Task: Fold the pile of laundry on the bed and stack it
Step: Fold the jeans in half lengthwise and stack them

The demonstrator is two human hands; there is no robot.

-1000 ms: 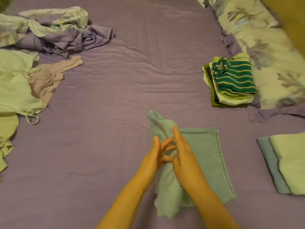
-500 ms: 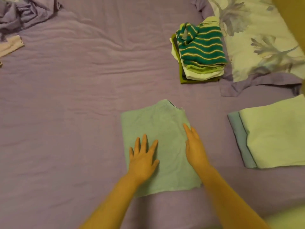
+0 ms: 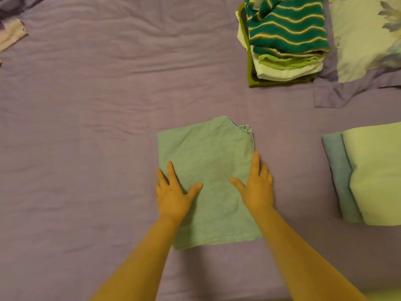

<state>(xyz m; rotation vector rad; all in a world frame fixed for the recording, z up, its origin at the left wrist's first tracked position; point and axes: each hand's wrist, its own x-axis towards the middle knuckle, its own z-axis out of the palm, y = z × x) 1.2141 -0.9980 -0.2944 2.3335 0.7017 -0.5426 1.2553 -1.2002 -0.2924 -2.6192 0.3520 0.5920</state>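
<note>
A pale green towel [image 3: 208,153] lies folded flat on the purple bed sheet [image 3: 97,127] in the middle of the view. My left hand [image 3: 173,194] rests flat at its left edge with fingers spread, partly on the sheet. My right hand [image 3: 258,187] lies flat along its right edge with straight fingers. A stack of folded clothes topped by a teal striped piece [image 3: 286,33] stands at the upper right. A second stack, a pale yellow fold over a blue-grey one [image 3: 373,172], sits at the right edge.
A floral pillow [image 3: 366,40] lies at the top right behind the striped stack. Bits of unfolded laundry [image 3: 10,35] show at the top left corner. Wrinkled bare sheet spreads to the left of the towel.
The towel went from bunched between both hands to a flat folded rectangle. Both hands have spread apart to its left and right edges. The view has dropped lower and closer.
</note>
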